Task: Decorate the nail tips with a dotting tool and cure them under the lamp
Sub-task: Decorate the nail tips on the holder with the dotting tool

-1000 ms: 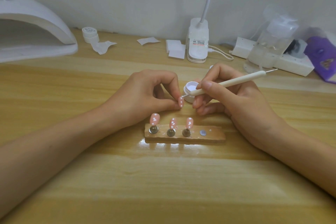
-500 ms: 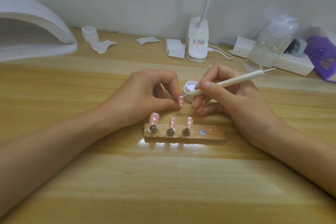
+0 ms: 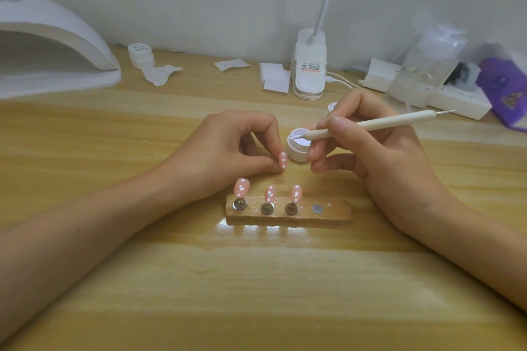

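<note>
My left hand (image 3: 228, 151) pinches a pink nail tip (image 3: 282, 160) with white dots between thumb and forefinger, just above the table. My right hand (image 3: 368, 148) grips a white dotting tool (image 3: 370, 124) like a pen; its fine point dips into a small open white gel pot (image 3: 296, 148) standing between the hands. In front of them a wooden holder (image 3: 288, 212) carries three pink dotted nail tips (image 3: 269, 194) on metal pegs, and one bare metal disc (image 3: 317, 208) on its right side. The white curing lamp (image 3: 51, 51) sits at the far left.
A closed white pot (image 3: 140, 55) and torn paper wipes (image 3: 161, 72) lie behind, near the lamp. A desk lamp base (image 3: 309, 65) with cable, a clear pump bottle (image 3: 425, 65), a white power strip (image 3: 456, 94) and a purple pack (image 3: 504, 88) line the back right.
The dotting tool's point has lifted off the held nail tip and moved up and right into the gel pot. My left hand has stayed still with the tip.
</note>
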Demonstrator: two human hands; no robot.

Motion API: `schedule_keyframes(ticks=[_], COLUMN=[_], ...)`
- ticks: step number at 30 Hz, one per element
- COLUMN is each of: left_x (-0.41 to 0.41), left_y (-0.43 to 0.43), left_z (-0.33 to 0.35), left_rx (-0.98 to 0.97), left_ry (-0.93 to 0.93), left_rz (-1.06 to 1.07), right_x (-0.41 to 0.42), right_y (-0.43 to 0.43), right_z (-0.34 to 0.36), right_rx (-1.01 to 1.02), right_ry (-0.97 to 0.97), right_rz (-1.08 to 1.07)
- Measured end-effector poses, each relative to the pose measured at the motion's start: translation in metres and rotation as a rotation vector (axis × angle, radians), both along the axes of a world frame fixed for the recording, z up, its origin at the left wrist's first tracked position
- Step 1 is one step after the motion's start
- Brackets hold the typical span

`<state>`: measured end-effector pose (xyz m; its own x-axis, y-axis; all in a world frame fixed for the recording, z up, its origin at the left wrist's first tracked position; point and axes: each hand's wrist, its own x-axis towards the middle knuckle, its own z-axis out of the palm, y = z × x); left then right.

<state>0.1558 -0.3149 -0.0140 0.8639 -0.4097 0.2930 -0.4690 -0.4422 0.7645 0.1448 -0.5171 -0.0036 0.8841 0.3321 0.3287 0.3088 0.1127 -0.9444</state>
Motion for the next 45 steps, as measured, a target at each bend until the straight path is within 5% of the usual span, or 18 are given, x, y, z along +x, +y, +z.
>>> schedule_keyframes(ticks=[29, 45], left_x=[-0.0001, -0.0007], left_y=[-0.0012, -0.0009], left_z=[0.0008, 0.0004], left_rx=[-0.006, -0.002], left_ry=[0.022, 0.023], left_rz=[0.021, 0.017], right_x=[0.0013, -0.002], right_y=[0.0005, 0.0005], right_z=[-0.0017, 0.0006], right_rx=[-0.144, -0.025], right_ry=[0.087, 0.004], right_rz=[0.003, 0.003])
